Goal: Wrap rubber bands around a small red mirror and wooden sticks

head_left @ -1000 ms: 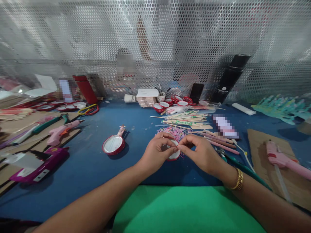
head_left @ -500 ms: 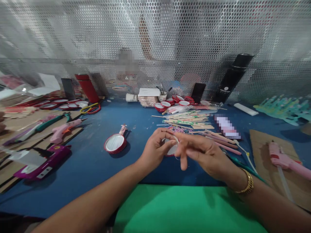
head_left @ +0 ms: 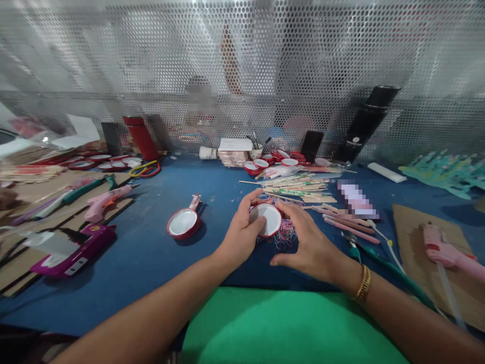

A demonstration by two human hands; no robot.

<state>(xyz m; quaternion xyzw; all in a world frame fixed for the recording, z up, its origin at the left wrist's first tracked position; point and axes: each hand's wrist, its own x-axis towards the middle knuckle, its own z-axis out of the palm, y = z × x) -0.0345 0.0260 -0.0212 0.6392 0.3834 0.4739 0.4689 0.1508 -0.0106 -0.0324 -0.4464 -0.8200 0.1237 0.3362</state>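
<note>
My left hand grips a round red-rimmed jar lid, its thumb pressed on the white inner face. At the lid's right edge, the fingertips of my right hand touch or nearly touch the rim. The right thumb is stretched out apart from the lid. Beneath the hands lies a pile of colourful rubber bands. A second red jar lid, joined to a short pinkish stick piece, rests to the left on the blue table.
Wooden sticks and pink sticks lie beyond my hands. Green-handled pliers are at the right, beside a pink glue gun on cardboard. Left are another glue gun and a purple power strip. Bottles stand behind.
My right hand has moved off the left fingers, opening out to the lid's right side. The lid, mostly covered before, now shows its white face. The view has shifted slightly.
</note>
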